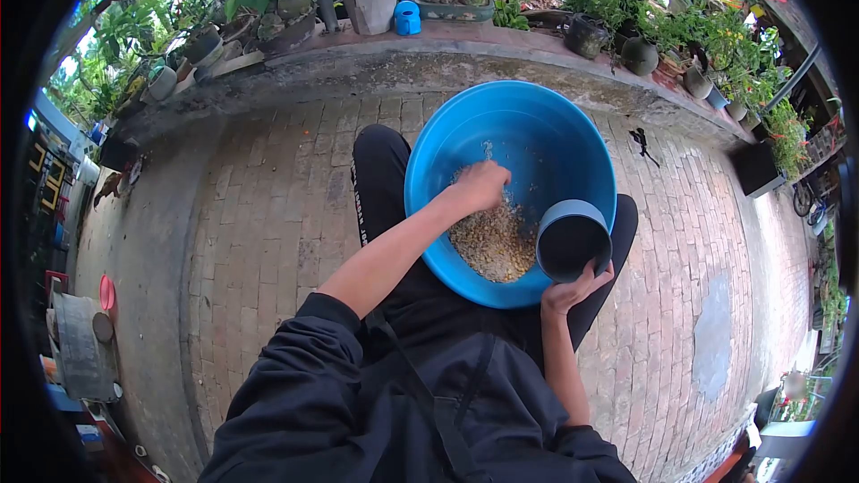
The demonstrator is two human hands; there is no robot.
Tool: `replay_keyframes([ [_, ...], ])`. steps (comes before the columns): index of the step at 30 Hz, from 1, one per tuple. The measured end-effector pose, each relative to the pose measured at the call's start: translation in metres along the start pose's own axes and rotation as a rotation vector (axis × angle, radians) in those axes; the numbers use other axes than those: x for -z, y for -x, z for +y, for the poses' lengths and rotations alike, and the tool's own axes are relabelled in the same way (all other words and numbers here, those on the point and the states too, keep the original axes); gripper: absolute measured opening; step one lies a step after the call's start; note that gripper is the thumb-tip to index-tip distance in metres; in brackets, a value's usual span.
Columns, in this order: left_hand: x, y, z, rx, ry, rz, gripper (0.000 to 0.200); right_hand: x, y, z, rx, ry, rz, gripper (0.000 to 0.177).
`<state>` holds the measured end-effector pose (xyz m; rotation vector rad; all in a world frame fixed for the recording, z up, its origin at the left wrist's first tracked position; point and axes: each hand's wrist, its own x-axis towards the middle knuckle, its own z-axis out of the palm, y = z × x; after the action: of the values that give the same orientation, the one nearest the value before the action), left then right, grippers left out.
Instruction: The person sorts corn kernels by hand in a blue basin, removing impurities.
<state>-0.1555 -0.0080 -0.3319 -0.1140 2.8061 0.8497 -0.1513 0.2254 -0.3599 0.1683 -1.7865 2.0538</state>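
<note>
A large blue plastic basin rests on my lap between my knees. A heap of mixed pale and yellow grain lies against its near side, with loose bits scattered across the bottom. My left hand is inside the basin at the far edge of the heap, fingers curled in; what they hold, if anything, is hidden. At the basin's near right rim, my right hand grips a grey-blue round bowl. Its dark mouth is tilted towards me, fingers reach over its near rim, and its bottom is too dark to make out.
Ahead runs a low concrete ledge carrying potted plants and a small blue plastic container. Brick paving surrounds me. A dark stick-like object lies at right. A pink-red object is at far left.
</note>
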Motion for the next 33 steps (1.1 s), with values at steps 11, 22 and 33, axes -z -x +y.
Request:
replay_keyframes([
  [11,-0.039,-0.002,0.020,0.110,-0.073,-0.063,0.042,0.000,0.007,0.000,0.024,0.038,-0.056,0.034],
  [22,-0.055,-0.034,-0.020,-0.154,-0.017,0.350,0.032,0.007,0.039,-0.014,-0.167,-0.049,-0.497,0.029],
  [33,-0.081,-0.014,-0.009,-0.410,0.234,0.546,0.032,-0.007,0.002,-0.034,-0.128,-0.153,-0.417,0.038],
])
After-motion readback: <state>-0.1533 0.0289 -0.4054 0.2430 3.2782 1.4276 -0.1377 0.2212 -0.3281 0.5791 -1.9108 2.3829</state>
